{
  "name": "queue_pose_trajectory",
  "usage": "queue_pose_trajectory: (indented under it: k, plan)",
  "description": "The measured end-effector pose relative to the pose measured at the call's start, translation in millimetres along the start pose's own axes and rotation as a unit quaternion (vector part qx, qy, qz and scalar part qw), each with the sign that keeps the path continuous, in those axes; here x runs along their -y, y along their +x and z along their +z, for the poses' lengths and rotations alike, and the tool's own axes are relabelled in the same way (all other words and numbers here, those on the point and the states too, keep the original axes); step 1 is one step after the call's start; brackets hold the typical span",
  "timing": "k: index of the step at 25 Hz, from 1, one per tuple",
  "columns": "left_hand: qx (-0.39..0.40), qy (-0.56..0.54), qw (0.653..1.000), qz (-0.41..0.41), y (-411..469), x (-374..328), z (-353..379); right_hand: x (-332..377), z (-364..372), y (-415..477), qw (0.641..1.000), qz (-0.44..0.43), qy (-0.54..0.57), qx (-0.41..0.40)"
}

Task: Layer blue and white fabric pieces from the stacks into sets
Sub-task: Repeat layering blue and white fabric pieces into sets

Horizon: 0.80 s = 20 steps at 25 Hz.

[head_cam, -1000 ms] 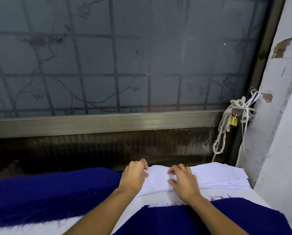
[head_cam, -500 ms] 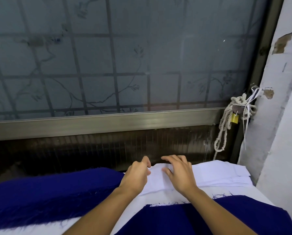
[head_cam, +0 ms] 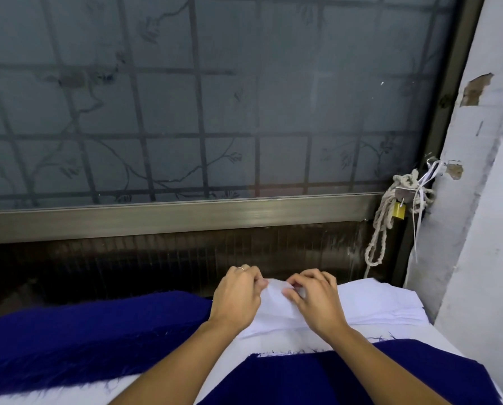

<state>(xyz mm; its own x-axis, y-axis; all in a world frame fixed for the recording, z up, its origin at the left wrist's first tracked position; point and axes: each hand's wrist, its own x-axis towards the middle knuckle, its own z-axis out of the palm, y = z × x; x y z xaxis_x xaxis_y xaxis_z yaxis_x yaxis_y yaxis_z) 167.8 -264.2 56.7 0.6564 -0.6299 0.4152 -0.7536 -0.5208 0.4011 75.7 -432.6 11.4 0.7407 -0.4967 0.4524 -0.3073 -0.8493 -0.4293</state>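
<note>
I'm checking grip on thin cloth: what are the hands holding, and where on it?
The left hand and right hand both pinch the top white piece at its far edge, on the white stack.

small sewing workroom, stacked blue fabric [head_cam: 69,343], white fabric pieces [head_cam: 376,302], padlocked window [head_cam: 185,97]

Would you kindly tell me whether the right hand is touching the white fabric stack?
Touching. The head view shows the right hand lying on the white fabric stack, its curled fingers pinching the raised far edge of the top piece.
</note>
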Motion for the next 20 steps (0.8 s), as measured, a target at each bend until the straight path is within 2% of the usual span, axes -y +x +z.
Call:
queue_pose_trajectory:
  k: [4, 10, 14, 20]
  plan:
    - [-0.014, -0.029, 0.998, -0.055, 0.8, 7.1, -31.9, -15.9, -33.1, -1.4, 1.000, 0.014, -0.001, 0.019]
    - [-0.054, -0.029, 0.996, -0.071, -17.8, 15.2, -88.7, -5.1, -72.1, -9.0, 0.997, -0.013, -0.035, 0.070]
    - [-0.097, -0.057, 0.987, -0.118, -39.8, 31.6, -137.9, 3.3, -104.4, -23.7, 0.993, 0.026, -0.062, 0.099]
    - [-0.111, -0.067, 0.976, -0.172, -97.6, 74.1, -184.8, 27.1, -132.4, -66.1, 0.987, 0.089, 0.070, 0.116]
